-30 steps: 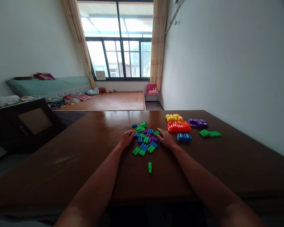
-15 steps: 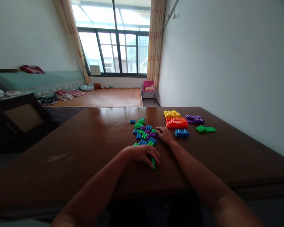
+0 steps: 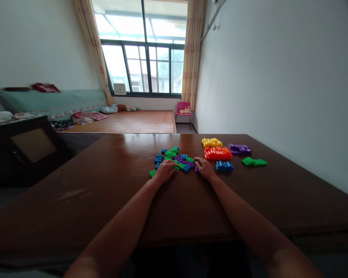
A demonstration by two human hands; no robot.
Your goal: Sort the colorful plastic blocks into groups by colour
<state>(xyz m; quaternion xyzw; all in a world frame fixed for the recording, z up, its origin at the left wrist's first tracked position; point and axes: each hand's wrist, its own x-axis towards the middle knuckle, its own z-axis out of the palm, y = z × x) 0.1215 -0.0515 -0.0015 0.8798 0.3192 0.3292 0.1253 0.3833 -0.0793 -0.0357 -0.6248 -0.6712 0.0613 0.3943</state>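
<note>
A mixed pile of green, blue and purple pieces (image 3: 179,159) lies on the brown table (image 3: 104,200). My left hand (image 3: 166,170) rests on the near left part of this pile, fingers spread over green and blue pieces. At the pile's right edge is my right hand (image 3: 203,167), fingers apart, beside a purple piece (image 3: 196,169) and a green one. Sorted groups stand to the right: yellow (image 3: 212,142), orange-red (image 3: 218,153), purple (image 3: 239,149), blue (image 3: 224,166) and green (image 3: 254,161).
Beyond the table are a bed (image 3: 139,120) with cloths on it, a pink chair (image 3: 183,108) and a window. A dark cabinet (image 3: 31,144) stands at the left, and a white wall runs along the right.
My left hand has moved forward and left from the near table area onto the pile, and the green piece is no longer seen in its fingers. My right hand has barely moved. The view has tilted slightly.
</note>
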